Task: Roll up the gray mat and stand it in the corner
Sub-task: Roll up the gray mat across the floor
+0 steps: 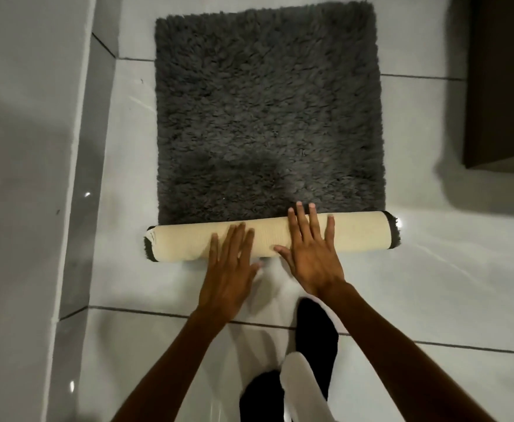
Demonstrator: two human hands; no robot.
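Observation:
A shaggy gray mat (268,111) lies flat on the white tiled floor, its long side running away from me. Its near end is rolled into a tube (362,231) with the cream backing outward and gray pile showing at both ends. My left hand (230,269) lies flat on the tube left of its middle, fingers spread. My right hand (310,248) presses flat on top of the tube at its middle, fingertips reaching the unrolled pile. Neither hand grips anything.
A white wall with a glossy gray skirting (82,208) runs along the left. A dark brown cabinet (505,80) stands at the upper right. My foot in a black sock (316,336) is just behind the roll.

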